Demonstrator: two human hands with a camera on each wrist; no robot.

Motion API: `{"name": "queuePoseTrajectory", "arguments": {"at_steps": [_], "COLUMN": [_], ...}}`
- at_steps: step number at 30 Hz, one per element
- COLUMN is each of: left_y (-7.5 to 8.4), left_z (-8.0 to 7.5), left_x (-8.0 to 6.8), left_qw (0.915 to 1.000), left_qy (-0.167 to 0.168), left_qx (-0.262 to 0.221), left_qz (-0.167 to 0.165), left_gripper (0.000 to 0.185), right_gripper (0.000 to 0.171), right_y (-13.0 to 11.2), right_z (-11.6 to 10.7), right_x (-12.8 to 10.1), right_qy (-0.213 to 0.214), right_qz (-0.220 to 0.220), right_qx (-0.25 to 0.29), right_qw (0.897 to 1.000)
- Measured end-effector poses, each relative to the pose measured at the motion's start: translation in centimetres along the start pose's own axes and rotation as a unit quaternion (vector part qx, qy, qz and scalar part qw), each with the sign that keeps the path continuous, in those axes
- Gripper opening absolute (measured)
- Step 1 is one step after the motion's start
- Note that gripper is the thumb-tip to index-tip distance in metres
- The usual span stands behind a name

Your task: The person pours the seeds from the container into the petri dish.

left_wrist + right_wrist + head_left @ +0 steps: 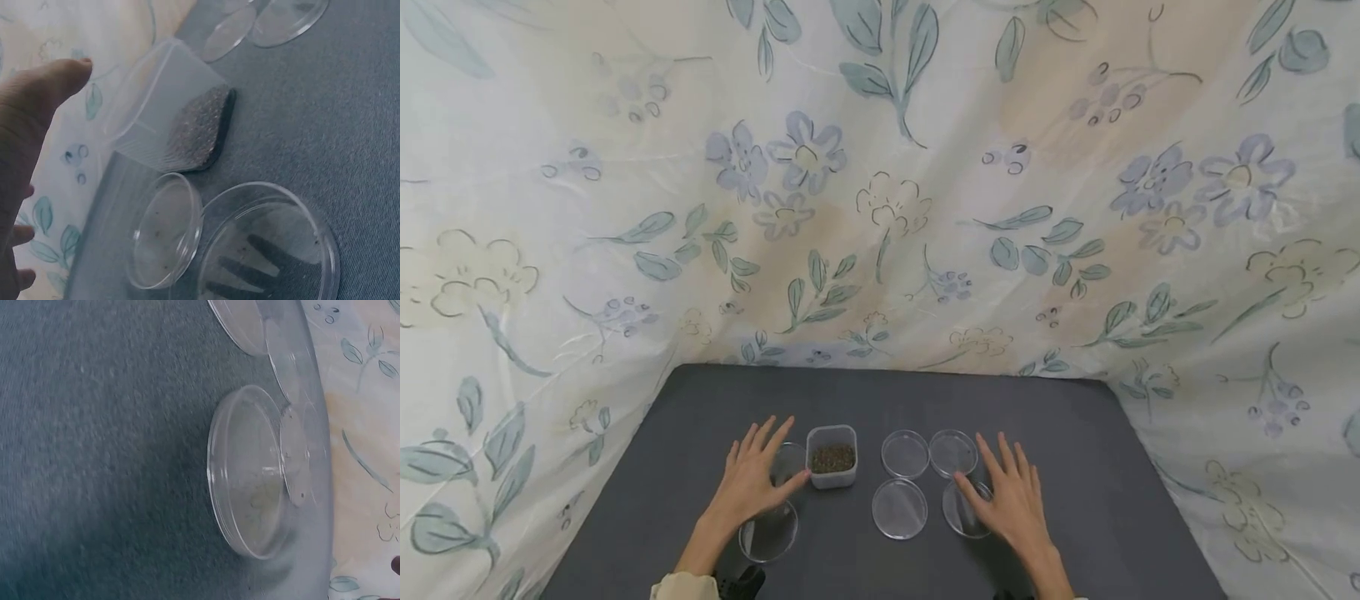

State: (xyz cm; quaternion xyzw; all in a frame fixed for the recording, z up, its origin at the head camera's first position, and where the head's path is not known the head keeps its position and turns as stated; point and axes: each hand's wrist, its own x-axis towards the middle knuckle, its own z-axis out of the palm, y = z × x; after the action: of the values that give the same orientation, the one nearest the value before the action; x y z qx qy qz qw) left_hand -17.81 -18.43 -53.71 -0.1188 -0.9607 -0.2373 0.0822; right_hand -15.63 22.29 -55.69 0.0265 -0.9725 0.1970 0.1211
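Note:
Both hands hover with spread fingers and hold nothing. My left hand [747,485] is over two clear petri dishes, a near one [769,553] and a far one [787,448] partly hidden by the fingers. Its thumb tip overlaps the side of a square translucent tub [833,481] of brown-green granules [832,457]. In the left wrist view the thumb [53,87] is apart from the tub [140,106]. My right hand [1018,504] is above a near-right petri dish [958,508], partly covering it. In the right wrist view, this dish [247,475] lies flat on the cloth.
Three more clear petri dishes lie between the hands: back left [905,454], back right [952,452] and front left [899,509]. Everything stands on a dark grey table [865,392]. A flower-patterned curtain [887,250] rises behind and along the sides.

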Motion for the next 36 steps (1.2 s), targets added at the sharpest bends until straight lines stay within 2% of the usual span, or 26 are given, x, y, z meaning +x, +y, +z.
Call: {"name": "queuePoseTrajectory", "arguments": {"at_steps": [4,8,14,21,25,29,33,36], "left_y": [0.1,0.0,-0.1,0.0,0.0,0.3,0.7,0.4], "left_z": [0.7,1.6,2.7,3.5,3.9,4.1,3.1,1.0], "left_x": [0.8,1.9,3.0,3.6,3.9,4.0,3.5,2.3], "left_qw": [0.999,0.9958,0.9879,0.9847,0.9861,0.9896,0.9896,0.9831], "left_qy": [-0.02,-0.058,-0.111,-0.111,-0.095,-0.06,0.021,0.098], "left_qx": [-0.019,-0.036,-0.097,-0.125,-0.126,-0.118,-0.128,-0.138], "left_qz": [0.035,0.062,0.05,0.047,0.051,0.057,0.063,0.07], "left_gripper": [0.096,0.109,0.118,0.109,0.103,0.096,0.091,0.091], "right_gripper": [0.077,0.075,0.073,0.072,0.071,0.069,0.066,0.066], "right_y": [-0.8,-2.0,-3.2,-3.0,-2.7,-2.9,-4.3,-6.6], "right_z": [0.5,1.2,2.2,2.4,2.3,2.4,2.8,3.4], "right_x": [0.3,0.6,0.3,-0.4,-0.7,-1.0,-1.3,-1.4], "right_qy": [-0.009,-0.001,-0.002,-0.011,-0.004,0.015,0.034,0.018], "right_qz": [-0.012,-0.034,-0.057,-0.045,-0.042,-0.057,-0.097,-0.128], "right_qx": [0.001,0.004,0.015,0.02,0.021,0.028,0.063,0.095], "right_qw": [1.0,0.999,0.998,0.999,0.999,0.998,0.993,0.987]}}
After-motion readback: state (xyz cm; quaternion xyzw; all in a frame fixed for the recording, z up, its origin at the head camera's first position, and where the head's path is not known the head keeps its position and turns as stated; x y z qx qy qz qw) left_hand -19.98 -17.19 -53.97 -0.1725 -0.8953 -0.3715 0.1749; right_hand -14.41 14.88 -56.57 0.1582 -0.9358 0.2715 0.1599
